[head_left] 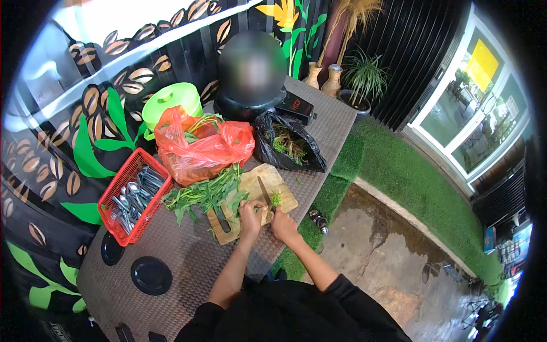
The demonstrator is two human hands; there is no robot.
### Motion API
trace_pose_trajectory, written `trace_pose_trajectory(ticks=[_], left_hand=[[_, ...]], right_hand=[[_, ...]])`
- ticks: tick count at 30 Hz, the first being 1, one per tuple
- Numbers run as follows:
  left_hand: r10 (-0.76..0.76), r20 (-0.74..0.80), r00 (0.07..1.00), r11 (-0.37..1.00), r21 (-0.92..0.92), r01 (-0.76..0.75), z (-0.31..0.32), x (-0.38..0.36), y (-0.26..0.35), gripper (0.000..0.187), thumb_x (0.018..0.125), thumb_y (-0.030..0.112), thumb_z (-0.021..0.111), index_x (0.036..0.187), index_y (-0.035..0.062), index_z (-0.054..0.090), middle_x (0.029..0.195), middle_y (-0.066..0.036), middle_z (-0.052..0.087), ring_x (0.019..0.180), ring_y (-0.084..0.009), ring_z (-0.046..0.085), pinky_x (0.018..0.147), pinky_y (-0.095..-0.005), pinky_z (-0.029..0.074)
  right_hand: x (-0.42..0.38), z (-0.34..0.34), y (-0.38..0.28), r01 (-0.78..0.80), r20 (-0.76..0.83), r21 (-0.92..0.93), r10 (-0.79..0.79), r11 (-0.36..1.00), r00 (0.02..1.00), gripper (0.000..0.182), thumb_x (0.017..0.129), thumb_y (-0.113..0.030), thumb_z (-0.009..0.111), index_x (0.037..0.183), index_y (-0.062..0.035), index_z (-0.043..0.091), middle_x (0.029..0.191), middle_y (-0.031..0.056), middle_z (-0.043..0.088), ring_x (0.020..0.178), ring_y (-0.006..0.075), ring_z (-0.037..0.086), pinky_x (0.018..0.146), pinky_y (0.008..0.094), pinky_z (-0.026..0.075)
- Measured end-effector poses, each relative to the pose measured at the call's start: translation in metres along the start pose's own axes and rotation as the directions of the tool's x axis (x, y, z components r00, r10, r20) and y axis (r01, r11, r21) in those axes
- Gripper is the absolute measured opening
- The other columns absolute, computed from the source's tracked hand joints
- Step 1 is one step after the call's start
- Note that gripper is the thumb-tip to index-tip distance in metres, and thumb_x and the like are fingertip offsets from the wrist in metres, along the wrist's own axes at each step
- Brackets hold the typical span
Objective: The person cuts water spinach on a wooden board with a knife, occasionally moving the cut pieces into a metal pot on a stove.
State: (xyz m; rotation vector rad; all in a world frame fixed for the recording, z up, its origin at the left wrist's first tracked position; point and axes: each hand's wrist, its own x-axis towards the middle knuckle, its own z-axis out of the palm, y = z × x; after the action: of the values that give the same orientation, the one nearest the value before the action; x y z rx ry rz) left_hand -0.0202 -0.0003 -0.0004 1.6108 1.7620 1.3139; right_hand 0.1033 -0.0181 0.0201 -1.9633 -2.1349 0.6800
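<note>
A wooden cutting board [285,195] lies on the table at the centre of the view. My left hand [250,216] is closed on green leafy stems over the board. A leafy bunch [208,195] spreads to the left, partly off the board. My right hand [283,223] is wrapped round the handle of a knife [264,191], whose blade points away from me across the board. Small chopped green pieces [276,198] lie just right of the blade.
Behind the board are a red plastic bag [199,149], a black bag [319,163] of greens and a green lidded container [171,102]. A red basket [106,215] of cutlery and black plates [151,276] stand left. The table's edge runs along the right.
</note>
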Motion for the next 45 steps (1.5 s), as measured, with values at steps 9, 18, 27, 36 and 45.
trace_pose_trajectory(ticks=[9, 18, 27, 36, 45], left_hand=[[0.241, -0.061, 0.969, 0.956, 0.186, -0.226, -0.003, -0.013, 0.006, 0.010, 0.073, 0.006, 0.065, 0.081, 0.0021, 0.069, 0.083, -0.012, 0.062, 0.087, -0.0290, 0.051, 0.083, -0.0393, 0.039], [0.089, 0.058, 0.994, 0.986, 0.138, -0.096, -0.009, -0.010, 0.010, 0.016, 0.078, 0.003, 0.060, 0.092, 0.0006, 0.067, 0.086, -0.011, 0.063, 0.093, -0.0289, 0.051, 0.087, -0.0397, 0.038], [0.149, 0.061, 0.987, 0.980, 0.124, -0.156, -0.010, -0.013, 0.002, 0.027, 0.080, 0.009, 0.059, 0.106, 0.0043, 0.056, 0.089, -0.015, 0.058, 0.093, -0.0341, 0.049, 0.082, -0.0454, 0.040], [0.241, 0.052, 0.969, 0.954, 0.170, -0.246, -0.015, -0.009, -0.005, 0.020, 0.076, 0.007, 0.065, 0.095, 0.0021, 0.060, 0.082, -0.010, 0.065, 0.083, -0.0275, 0.057, 0.079, -0.0383, 0.043], [0.009, 0.072, 0.997, 0.999, -0.038, -0.006, -0.013, 0.001, -0.007, 0.015, 0.066, -0.008, 0.068, 0.079, -0.0024, 0.062, 0.078, -0.016, 0.062, 0.070, -0.0257, 0.063, 0.062, -0.0336, 0.049]], right_hand=[[0.005, -0.007, -0.006, 0.036, -0.014, 0.033, -0.035, 0.999, 0.999, 0.027, 0.091, -0.022, 0.040, 0.106, 0.0003, 0.040, 0.081, 0.0264, 0.063, 0.076, 0.0405, 0.064, 0.066, 0.0469, 0.053], [0.011, -0.004, -0.010, 0.019, 0.003, 0.046, -0.020, 0.999, 1.000, 0.029, 0.093, -0.026, 0.039, 0.104, 0.0010, 0.043, 0.082, 0.0238, 0.065, 0.079, 0.0412, 0.064, 0.069, 0.0491, 0.051], [-0.003, 0.006, -0.015, -0.022, -0.009, 0.060, 0.022, 0.998, 1.000, 0.032, 0.093, -0.028, 0.041, 0.108, 0.0005, 0.042, 0.081, 0.0260, 0.063, 0.078, 0.0431, 0.063, 0.069, 0.0524, 0.050], [-0.008, 0.016, -0.011, -0.005, -0.033, 0.045, 0.007, 0.999, 0.999, 0.032, 0.093, -0.028, 0.042, 0.105, 0.0013, 0.043, 0.081, 0.0273, 0.063, 0.076, 0.0431, 0.063, 0.069, 0.0522, 0.050], [-0.028, 0.000, -0.026, -0.077, 0.050, 0.066, 0.074, 0.995, 0.996, 0.033, 0.093, -0.029, 0.041, 0.105, 0.0020, 0.042, 0.084, 0.0274, 0.062, 0.081, 0.0438, 0.062, 0.070, 0.0519, 0.050]])
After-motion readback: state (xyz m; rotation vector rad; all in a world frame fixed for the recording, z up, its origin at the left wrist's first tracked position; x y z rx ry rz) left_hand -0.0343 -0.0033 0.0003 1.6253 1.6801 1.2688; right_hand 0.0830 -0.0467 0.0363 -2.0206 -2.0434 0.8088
